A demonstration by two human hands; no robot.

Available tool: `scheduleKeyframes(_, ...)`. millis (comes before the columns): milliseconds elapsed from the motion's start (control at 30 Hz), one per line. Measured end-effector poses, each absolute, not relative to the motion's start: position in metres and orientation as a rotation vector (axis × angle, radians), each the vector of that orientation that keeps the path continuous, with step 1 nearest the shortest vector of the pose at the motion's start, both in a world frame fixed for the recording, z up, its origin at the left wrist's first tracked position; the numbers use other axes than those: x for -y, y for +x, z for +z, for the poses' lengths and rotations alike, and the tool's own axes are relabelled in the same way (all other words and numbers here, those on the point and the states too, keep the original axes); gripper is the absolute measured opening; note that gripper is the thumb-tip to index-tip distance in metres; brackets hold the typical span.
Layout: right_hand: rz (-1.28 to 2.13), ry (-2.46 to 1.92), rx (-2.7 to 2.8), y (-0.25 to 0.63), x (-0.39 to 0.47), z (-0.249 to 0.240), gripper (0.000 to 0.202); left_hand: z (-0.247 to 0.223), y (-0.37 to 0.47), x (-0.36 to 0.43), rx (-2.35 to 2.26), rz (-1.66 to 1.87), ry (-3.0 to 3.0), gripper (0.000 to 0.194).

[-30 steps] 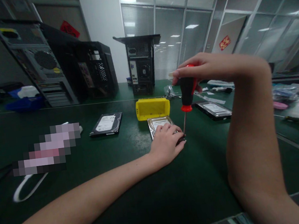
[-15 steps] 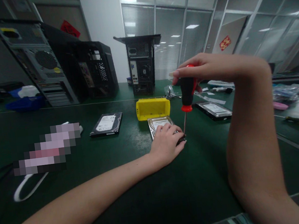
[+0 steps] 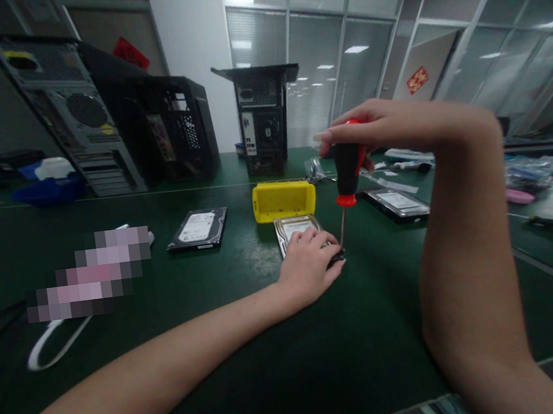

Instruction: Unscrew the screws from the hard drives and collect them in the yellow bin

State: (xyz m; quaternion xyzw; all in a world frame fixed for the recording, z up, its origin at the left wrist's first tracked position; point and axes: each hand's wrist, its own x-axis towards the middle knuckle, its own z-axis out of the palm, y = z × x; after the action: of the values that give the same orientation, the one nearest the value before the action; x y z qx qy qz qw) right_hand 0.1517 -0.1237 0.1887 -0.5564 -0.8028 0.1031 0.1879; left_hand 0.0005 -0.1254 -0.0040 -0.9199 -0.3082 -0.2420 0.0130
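Note:
A hard drive (image 3: 286,228) lies on the green table in front of the yellow bin, its near part covered by my left hand (image 3: 310,266). The fingers of that hand curl over the drive and press it down, gripping its right edge. My right hand (image 3: 360,131) is wrapped from above around the top of a red and black screwdriver (image 3: 346,175). The screwdriver stands nearly upright, its tip at the drive's near right corner beside my left fingertips. Whether the tip sits in a screw is too small to tell.
A yellow bin (image 3: 284,200) stands behind the drive. Other hard drives lie to the left (image 3: 197,229) and right (image 3: 398,204). Computer cases (image 3: 264,118) line the back. A blurred-out object with a white strap (image 3: 60,351) lies left; plastic bags (image 3: 534,172) lie right.

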Motion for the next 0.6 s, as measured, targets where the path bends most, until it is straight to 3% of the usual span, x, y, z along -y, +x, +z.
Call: scheduleKeyframes(600, 0.292, -1.556, 2.285, 0.1508, 0.1235, 0.1884, 0.053, -0.0031, 0.0005, 0.126, 0.947, -0.754, -2.862, 0.025)
